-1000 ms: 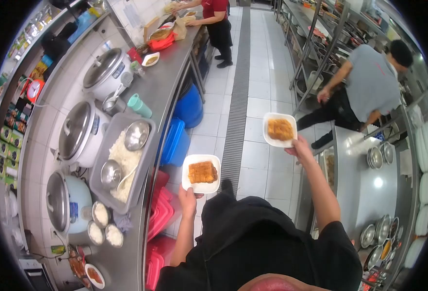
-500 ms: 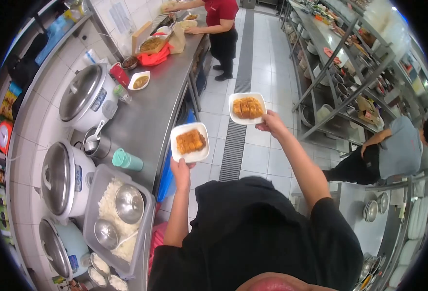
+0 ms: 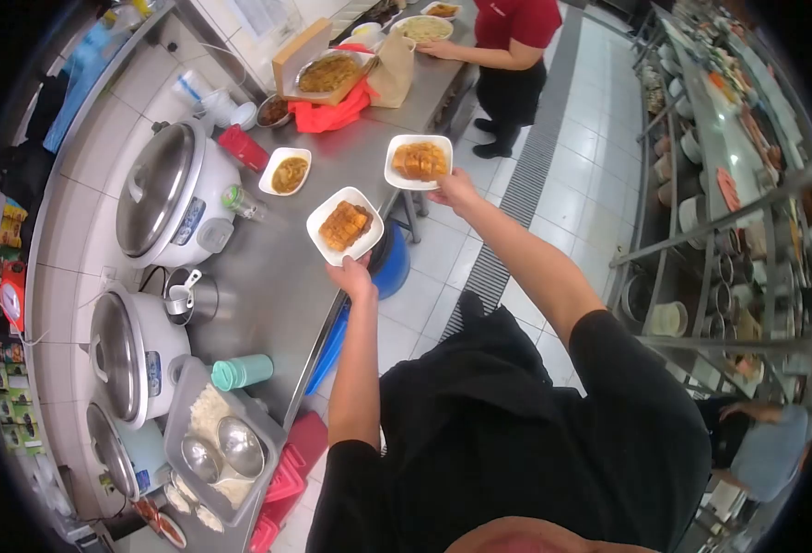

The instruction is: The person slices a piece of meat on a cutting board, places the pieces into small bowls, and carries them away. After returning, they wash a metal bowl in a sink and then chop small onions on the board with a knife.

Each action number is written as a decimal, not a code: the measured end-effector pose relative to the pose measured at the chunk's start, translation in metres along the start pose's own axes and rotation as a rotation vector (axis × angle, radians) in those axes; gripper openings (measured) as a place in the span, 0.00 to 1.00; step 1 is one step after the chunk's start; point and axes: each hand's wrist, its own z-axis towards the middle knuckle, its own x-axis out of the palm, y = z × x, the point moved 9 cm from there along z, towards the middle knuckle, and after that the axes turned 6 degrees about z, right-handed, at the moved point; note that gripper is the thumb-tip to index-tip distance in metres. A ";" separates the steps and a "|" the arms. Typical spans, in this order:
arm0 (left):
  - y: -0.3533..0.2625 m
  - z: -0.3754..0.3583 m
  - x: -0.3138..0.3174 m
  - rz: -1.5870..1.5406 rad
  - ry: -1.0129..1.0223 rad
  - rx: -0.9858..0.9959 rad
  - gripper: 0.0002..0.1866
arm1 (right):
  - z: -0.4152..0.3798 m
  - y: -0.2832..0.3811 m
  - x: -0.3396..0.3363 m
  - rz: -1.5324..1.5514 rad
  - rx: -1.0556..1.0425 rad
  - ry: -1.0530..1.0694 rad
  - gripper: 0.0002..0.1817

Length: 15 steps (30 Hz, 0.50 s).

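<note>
My left hand (image 3: pixel 354 276) is closed on the near edge of a white square bowl (image 3: pixel 315 224) with sliced, orange-brown food (image 3: pixel 344 226) in it. The bowl is held over the front edge of the steel counter (image 3: pixel 268 249). Farther forward, my right hand (image 3: pixel 455 191) grips the right corner of a second white bowl (image 3: pixel 393 175). It holds similar sliced food (image 3: pixel 420 162). Both bowls are roughly level and apart from each other. A third white bowl (image 3: pixel 272 189) with yellowish-brown food stands on the counter, just beyond the left one.
Rice cookers (image 3: pixel 152 189) line the wall side. Nearer stand a teal tumbler (image 3: pixel 242 371) and a grey tub (image 3: pixel 272 426) of rice with metal bowls. A person in a red shirt (image 3: pixel 516 28) works at the counter's far end. Metal shelving (image 3: pixel 691 221) and another person (image 3: pixel 765 442) are on the right.
Both bowls have moved forward and left, from over the floor toward the counter, still in my hands. My view has turned and advanced along the counter; the red-shirted person appears nearer.
</note>
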 end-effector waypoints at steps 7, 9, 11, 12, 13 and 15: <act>0.032 0.057 0.041 -0.072 -0.176 -0.027 0.27 | 0.134 -0.038 0.057 0.021 0.089 0.011 0.20; 0.035 0.074 0.054 -0.058 -0.166 -0.020 0.29 | 0.154 -0.045 0.072 0.022 0.099 0.005 0.24; 0.045 0.080 0.067 -0.128 -0.188 -0.129 0.33 | 0.165 -0.047 0.076 0.075 0.032 -0.074 0.22; 0.038 0.078 0.073 -0.152 -0.140 -0.162 0.31 | 0.158 -0.043 0.080 0.075 0.031 -0.085 0.22; 0.038 0.083 0.073 -0.148 -0.144 -0.160 0.31 | 0.153 -0.038 0.085 0.058 0.069 -0.085 0.23; 0.046 0.096 0.089 -0.251 0.005 -0.212 0.30 | 0.156 -0.033 0.087 0.044 0.107 -0.085 0.24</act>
